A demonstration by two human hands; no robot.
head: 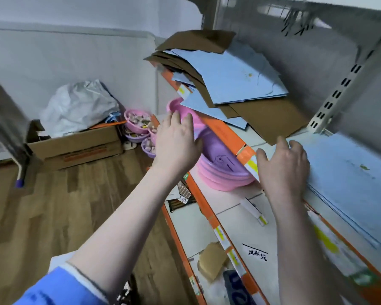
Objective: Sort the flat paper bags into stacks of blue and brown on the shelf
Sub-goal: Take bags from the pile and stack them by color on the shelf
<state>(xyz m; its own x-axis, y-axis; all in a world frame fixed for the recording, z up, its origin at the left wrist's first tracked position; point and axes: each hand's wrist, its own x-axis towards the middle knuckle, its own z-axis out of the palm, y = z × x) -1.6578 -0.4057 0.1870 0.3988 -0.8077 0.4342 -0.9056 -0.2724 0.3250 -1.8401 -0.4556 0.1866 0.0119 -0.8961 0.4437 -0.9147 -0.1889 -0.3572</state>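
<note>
White metal shelf with orange edge (227, 133): mixed blue and brown flat paper bags (229, 84) lie beyond a started blue stack (348, 168). Right hand (284, 166) rests loose-fingered at that stack's near corner; left hand (176, 139) hovers spread, holding nothing. Next, probably, reaching to the mixed pile for another bag.

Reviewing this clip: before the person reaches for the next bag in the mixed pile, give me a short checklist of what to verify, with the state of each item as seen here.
1. Left hand free: ok, fingers straight, holding nothing.
2. Right hand free: ok, it rests on the blue stack's near end, fingers only loosely bent, gripping nothing.
3. Blue stack started on the shelf: ok, flat and fairly squared.
4. Separate brown stack: not ok, none visible; brown bags still lie in the mixed pile.
5. Mixed pile stable: not ok, bags fanned out, some overhanging the shelf's orange edge above the pink basins.
6. Top bag's colour: ok, blue over most of the pile, one brown bag at the far end.
</note>
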